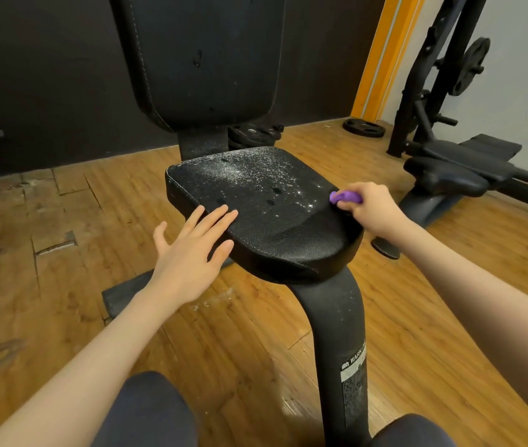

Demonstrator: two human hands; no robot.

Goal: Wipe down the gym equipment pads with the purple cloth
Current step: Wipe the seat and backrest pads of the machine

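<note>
Knees (146,411) in dark trousers sit nearest, beside the black curved post (337,333) with its warning sticker (354,366). Above them, the left hand (191,253) lies flat, fingers straight and spread, on the seat pad's (266,217) near left edge. The right hand (369,208) grips the bunched purple cloth (345,197) against the pad's right edge. White speckles cover the pad's far half. Beyond stands the upright back pad (204,59); weight plates (364,127) lie on the wooden floor (62,253).

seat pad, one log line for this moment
right hand: grips purple cloth | left hand: flat on seat pad | droplets unwiped
</note>
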